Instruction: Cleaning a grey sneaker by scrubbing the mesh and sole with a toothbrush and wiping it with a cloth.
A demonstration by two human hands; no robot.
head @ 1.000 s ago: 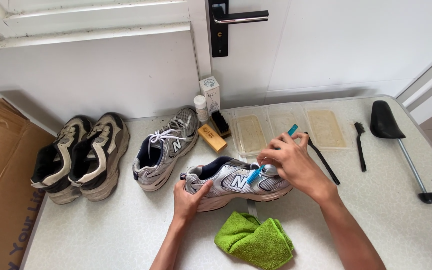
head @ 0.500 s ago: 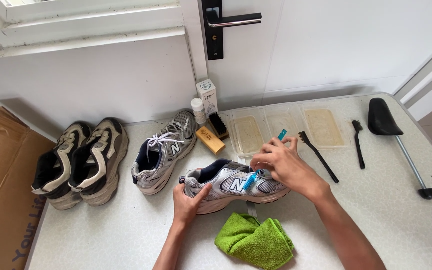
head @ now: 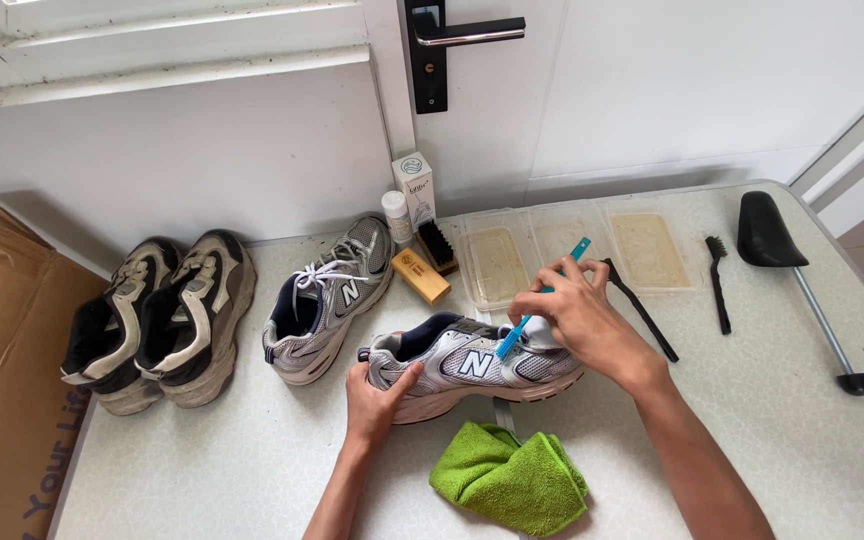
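Silver sneaker scrubbed with a small blue brush at the middle of the table.

The left hand clamps the heel end against the tabletop; the right hand pinches the brush, bristles on the mesh upper. The shoe looks light, with a soft, yielding upper and a firm sole, so the heel and sole edge seem the surest places to grip. A green cloth lies just beside it.
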